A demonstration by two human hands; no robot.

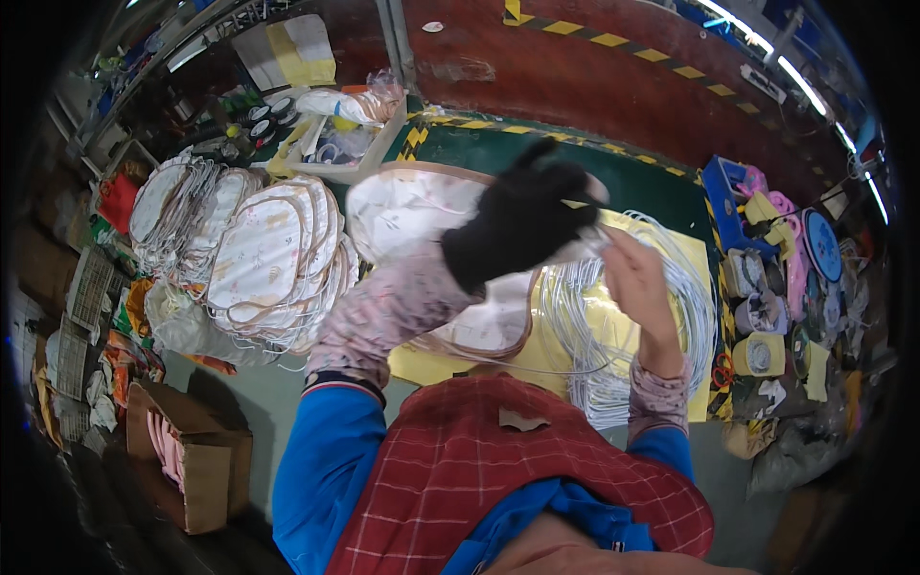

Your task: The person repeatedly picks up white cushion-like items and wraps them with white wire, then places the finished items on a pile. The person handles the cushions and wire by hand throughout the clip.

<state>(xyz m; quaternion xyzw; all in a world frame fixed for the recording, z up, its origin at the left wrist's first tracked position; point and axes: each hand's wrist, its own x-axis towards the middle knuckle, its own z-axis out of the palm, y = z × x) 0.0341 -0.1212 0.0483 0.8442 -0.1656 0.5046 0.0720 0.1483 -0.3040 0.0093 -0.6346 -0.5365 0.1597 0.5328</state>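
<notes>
My left hand, in a black glove and smeared by motion, is raised over a white patterned fabric piece with brown trim. My bare right hand meets it from the right, with thumb and fingertips pinched together. Something whitish shows between the two hands, too blurred to name. Beneath the right hand, bundles of pale wire loops lie on a yellow sheet. A second trimmed fabric part shows below my left wrist. The gloved fingers' grip is too blurred to make out.
Stacks of trimmed fabric pieces lie to the left. A white bin of small items stands at the back. On the right are a blue crate, several small tubs and red-handled scissors. An open carton sits lower left.
</notes>
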